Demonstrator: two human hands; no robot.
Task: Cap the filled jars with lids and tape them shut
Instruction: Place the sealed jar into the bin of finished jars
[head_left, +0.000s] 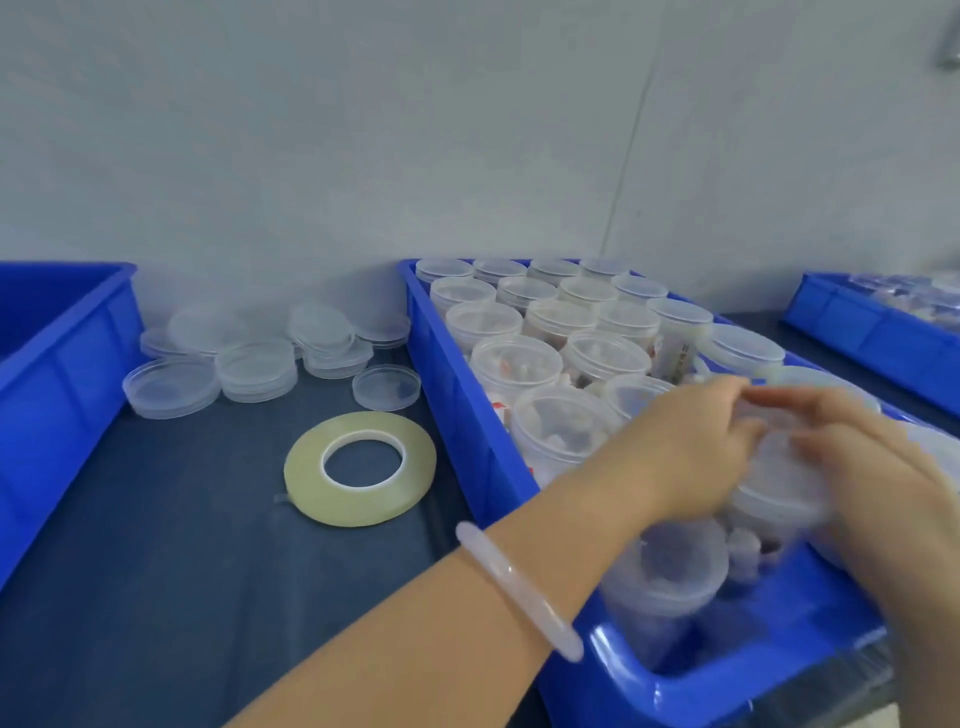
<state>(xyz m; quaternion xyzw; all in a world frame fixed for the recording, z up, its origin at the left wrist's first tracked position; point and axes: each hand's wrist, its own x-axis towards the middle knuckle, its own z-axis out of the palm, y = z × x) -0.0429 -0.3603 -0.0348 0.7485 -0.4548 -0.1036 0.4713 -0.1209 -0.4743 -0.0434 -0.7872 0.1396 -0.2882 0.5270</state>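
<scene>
The head view showed a dark work surface (156, 571) against a plain pale wall (363, 130). A blue crate (457, 405) stood right of centre, packed with clear filled jars (519, 364), those towards the wall already lidded. Left of this crate, a roll of clear tape (311, 467) lay flat on the surface, and beyond the roll sat a cluster of loose clear lids (254, 369), some stacked. A second blue crate (62, 364) stood well left of it, a third (857, 322) behind and to its right.

Over the crate's near right part, both hands met on one lidded jar (779, 493). The left hand (696, 447), a pale bangle (519, 587) on its forearm, gripped the jar's top from the left with curled fingers. The right hand (883, 478) wrapped round it from the right. Motion blur hid the exact finger placement.
</scene>
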